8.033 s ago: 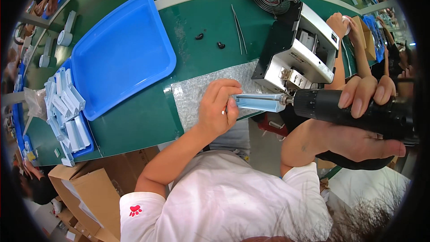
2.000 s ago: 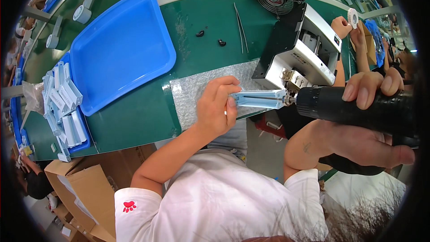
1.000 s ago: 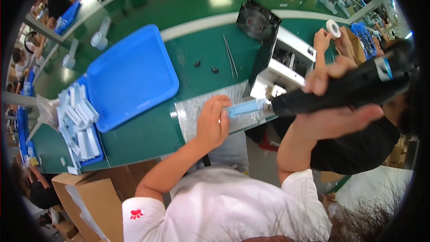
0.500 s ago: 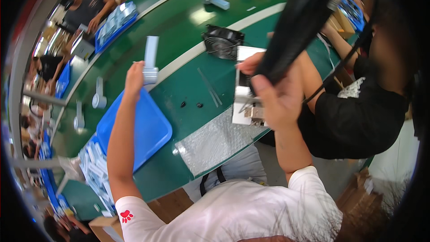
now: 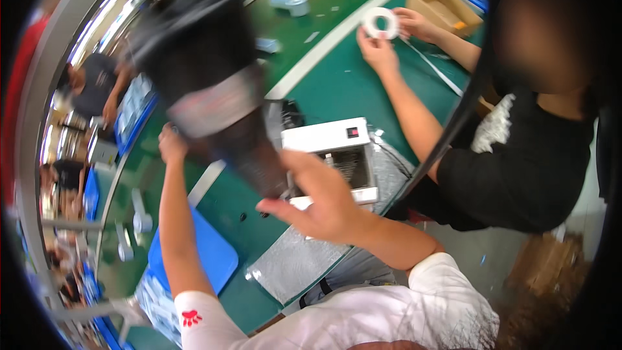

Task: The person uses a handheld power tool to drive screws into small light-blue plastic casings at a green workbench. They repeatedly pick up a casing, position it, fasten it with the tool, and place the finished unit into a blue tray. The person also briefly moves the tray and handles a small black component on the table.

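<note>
Power driver (image 5: 214, 97) slants beside the right hand (image 5: 324, 198), fingers spread, perhaps guiding it; whether the left hand (image 5: 172, 145) grasps anything, I cannot tell.

The worktable (image 5: 346, 91) has a smooth green surface with glossy highlights; along its near edge lies a sheet of clear bubble wrap (image 5: 285, 271), shiny and pimpled, and farther left along that edge sits the tray (image 5: 217, 246) of smooth blue plastic. The device (image 5: 321, 135) has a smooth, light metal housing. The black tool (image 5: 207, 52) appears to be matt plastic, though motion blur obscures its finish.
</note>
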`<control>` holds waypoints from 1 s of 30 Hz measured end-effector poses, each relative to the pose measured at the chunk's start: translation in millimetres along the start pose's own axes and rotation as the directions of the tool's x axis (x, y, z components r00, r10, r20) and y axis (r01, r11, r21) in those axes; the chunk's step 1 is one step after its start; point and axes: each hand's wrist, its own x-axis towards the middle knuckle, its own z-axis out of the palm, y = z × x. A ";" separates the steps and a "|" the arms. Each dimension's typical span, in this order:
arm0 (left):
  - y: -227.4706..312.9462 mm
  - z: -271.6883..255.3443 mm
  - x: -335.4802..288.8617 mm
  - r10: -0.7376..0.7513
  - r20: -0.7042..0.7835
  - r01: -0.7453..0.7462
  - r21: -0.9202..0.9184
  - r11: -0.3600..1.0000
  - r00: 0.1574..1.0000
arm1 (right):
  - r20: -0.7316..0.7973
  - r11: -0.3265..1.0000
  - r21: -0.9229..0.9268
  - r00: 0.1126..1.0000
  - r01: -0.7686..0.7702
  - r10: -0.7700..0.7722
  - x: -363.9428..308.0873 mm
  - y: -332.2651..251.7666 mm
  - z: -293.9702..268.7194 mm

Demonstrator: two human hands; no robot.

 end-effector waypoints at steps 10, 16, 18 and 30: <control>-149.8 -83.6 -39.7 0.068 -0.427 0.070 0.299 0.952 0.902 | -0.067 0.952 0.287 0.989 -0.105 0.130 -8.6 8.6 10.6; -221.0 -108.1 -72.3 -0.334 -0.221 0.379 0.210 0.901 0.916 | -0.063 0.963 0.226 0.985 -0.144 0.162 -6.6 5.1 12.0; -266.1 -95.5 -74.0 -0.366 -0.117 0.376 0.079 0.923 0.923 | -0.080 0.959 0.245 0.983 -0.140 0.164 -7.5 5.7 13.9; -127.9 -164.9 -209.2 -0.061 -0.267 -0.166 -0.745 0.646 0.962 | -0.184 0.937 0.349 0.979 -0.023 0.092 33.8 -18.1 8.1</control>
